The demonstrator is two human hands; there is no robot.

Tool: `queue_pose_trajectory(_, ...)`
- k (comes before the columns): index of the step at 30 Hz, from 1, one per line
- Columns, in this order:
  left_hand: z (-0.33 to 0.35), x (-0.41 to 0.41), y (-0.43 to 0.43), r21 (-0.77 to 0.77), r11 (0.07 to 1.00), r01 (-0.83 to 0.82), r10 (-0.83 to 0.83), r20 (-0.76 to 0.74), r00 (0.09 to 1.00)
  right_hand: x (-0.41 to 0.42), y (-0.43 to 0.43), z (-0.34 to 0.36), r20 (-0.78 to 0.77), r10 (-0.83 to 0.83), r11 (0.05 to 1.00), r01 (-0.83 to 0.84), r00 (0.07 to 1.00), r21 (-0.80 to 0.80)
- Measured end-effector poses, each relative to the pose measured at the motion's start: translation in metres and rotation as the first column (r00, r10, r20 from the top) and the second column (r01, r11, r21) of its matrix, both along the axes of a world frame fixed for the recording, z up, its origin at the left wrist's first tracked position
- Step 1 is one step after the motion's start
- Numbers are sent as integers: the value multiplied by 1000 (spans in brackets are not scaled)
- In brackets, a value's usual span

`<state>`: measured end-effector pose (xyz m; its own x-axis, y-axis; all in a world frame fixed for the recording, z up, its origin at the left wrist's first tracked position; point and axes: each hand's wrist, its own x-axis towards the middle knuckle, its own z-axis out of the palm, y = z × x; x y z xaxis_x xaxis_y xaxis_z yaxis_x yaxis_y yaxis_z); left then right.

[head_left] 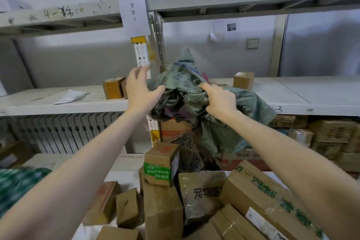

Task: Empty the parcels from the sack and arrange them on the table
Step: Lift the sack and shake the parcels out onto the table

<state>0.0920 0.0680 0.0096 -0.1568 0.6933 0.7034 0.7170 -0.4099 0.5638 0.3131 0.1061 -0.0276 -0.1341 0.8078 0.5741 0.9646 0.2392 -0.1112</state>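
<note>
The left grip (141, 91) is spread, fingers straight, with its thumb at the left edge of the sack (181, 91); I cannot tell whether it touches the cloth. The sack hangs bunched and slack, held up above the parcels (163, 206), which lie heaped on the table (120, 178) straight below it. On the sack's right side, the right grip (219, 99) is curled round a fistful of the fabric. Emptying looks all but finished. The next move is probably to set the sack aside and sort the heap into order.
</note>
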Motion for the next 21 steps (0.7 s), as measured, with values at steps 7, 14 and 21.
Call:
queue_pose_trajectory(7, -18, -29, 2, -656, 730, 193, -296, -49, 954, -12, -14, -3, -346, 168, 986, -165, 923, 38)
queue_pose_trajectory(14, -54, -48, -20, -497, 571, 654, -416, 511, 752, -37, -9, 19, -919, 263, 940, -294, 294, 175)
queue_pose_trajectory(21, -78, -53, -38, -155, 400, 903, -408, 853, 327, -90, -27, 39, -993, -74, 812, -584, -93, -6)
